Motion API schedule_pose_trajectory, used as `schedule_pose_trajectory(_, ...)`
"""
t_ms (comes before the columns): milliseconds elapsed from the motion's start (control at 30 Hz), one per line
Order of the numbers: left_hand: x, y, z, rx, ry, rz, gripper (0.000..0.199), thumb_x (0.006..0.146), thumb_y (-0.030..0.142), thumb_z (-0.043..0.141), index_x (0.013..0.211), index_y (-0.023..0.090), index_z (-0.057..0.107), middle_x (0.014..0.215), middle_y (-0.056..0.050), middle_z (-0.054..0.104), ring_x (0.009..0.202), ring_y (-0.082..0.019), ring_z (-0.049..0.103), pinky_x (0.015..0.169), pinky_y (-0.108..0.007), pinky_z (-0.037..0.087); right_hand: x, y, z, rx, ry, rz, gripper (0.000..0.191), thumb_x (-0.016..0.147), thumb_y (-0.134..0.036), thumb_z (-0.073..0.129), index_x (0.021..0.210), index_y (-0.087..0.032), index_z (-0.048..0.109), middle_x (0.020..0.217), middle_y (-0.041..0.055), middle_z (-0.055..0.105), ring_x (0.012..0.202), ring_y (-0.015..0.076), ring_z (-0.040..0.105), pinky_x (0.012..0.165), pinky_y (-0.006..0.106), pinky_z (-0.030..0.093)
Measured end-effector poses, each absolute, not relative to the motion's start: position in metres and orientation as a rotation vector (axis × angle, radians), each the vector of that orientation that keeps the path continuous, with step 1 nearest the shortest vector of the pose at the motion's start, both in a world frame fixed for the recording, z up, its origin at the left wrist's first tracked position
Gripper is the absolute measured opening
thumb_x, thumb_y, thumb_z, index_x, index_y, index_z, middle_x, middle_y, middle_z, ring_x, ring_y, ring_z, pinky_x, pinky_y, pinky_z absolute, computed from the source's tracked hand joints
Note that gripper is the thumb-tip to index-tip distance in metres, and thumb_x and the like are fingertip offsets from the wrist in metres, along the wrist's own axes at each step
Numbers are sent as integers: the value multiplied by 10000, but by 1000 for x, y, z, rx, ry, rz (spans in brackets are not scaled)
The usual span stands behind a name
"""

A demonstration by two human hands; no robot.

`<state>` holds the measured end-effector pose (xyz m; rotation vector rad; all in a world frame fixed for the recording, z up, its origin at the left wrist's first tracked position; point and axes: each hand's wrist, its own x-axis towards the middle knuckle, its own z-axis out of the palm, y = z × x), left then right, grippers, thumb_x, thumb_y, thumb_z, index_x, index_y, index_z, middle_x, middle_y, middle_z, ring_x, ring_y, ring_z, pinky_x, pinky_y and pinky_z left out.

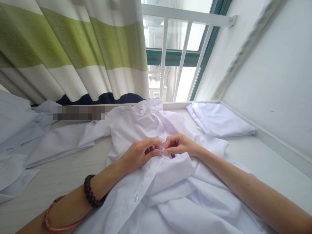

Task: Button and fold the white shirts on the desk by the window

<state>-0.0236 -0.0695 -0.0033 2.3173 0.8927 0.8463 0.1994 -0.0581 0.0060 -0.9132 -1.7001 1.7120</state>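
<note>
A white button-up shirt (pixel 170 191) lies spread over the table, its collar (pixel 151 105) toward the window. My left hand (pixel 143 151) pinches the front placket at about mid-length. From the other side, my right hand (pixel 181 144) grips the same spot, and both hands' fingertips nearly meet there. Whatever button sits between the fingertips is too small to make out. Nearer to me, a clear button (pixel 136 197) shows on the placket. The fabric bunches up below my right hand.
A folded white garment (pixel 219 118) lies at the back right by the wall. More white garments (pixel 21 130) are heaped on the left of the pale table (pixel 73 162). Behind are a green-and-white curtain (pixel 73 42) and a white window railing (pixel 181 58).
</note>
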Motion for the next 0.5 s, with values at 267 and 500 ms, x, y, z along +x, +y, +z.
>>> schedule_pose_trajectory(267,-22,-69,-1,2418,876,852,98,896,283,581,902,201,635,806,10,654,686,-115,575,688,-224,467,198,-58,-1,-897,-1698,1703,298,640,-359,824,763,-123,690,609,-13,624,527,73,517,484,194,371)
schedule_pose_trajectory(500,-22,-69,-5,2459,850,1044,74,914,216,544,893,182,606,1116,-78,538,900,-147,591,789,-261,491,197,-58,-5,-872,-1678,1625,296,657,-360,815,779,-133,670,642,-2,647,541,83,546,491,200,407)
